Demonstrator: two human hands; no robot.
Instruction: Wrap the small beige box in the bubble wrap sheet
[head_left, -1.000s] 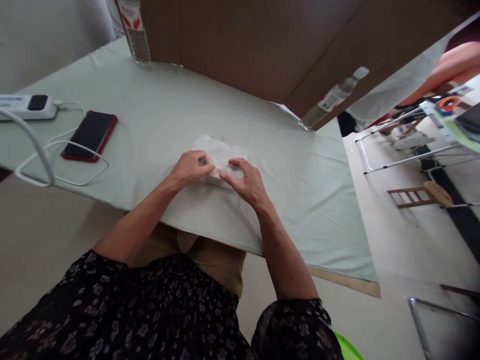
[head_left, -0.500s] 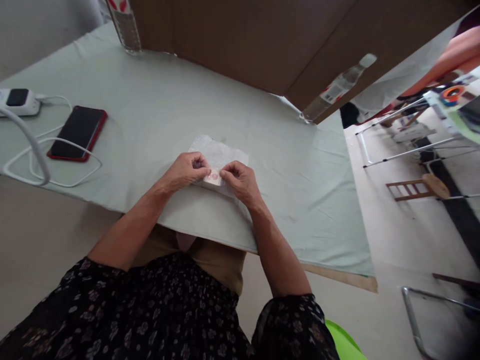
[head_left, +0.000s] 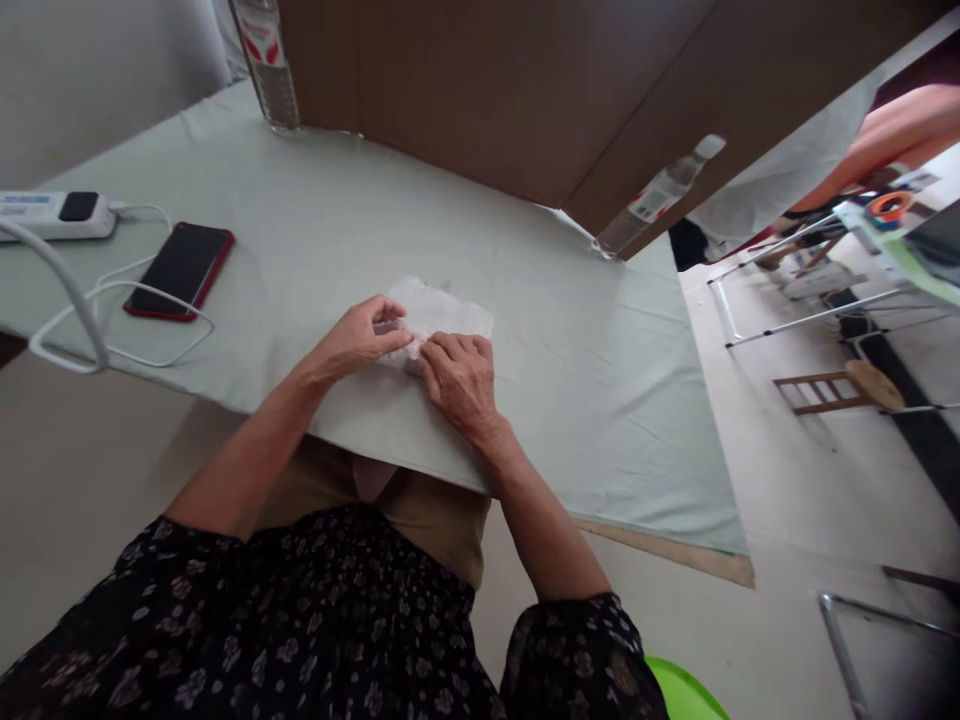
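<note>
A thin white tissue-like sheet [head_left: 442, 305] lies near the table's front edge, its near part folded up under my fingers. Between the fingertips shows a small pale pinkish patch [head_left: 415, 343], too small to make out. My left hand [head_left: 362, 338] holds the sheet's left side, thumb on the fold and fingers curled behind it. On the near right part, my right hand [head_left: 461, 380] lies palm down, fingers bent together and tips pressing the fold beside the left thumb. Its fingers cover much of the fold.
A pale green cloth covers the table [head_left: 592, 400]. To the left lie a phone [head_left: 180, 270], a white cable [head_left: 90, 320] and a power strip [head_left: 56, 215]. Behind stands brown cardboard [head_left: 480, 90] with one plastic bottle [head_left: 274, 80] at left and another bottle [head_left: 660, 200] at right.
My right hand has turned palm down, its fingers now over the fold instead of pinching the edge. The pinkish patch is more covered. The view has shifted slightly.
</note>
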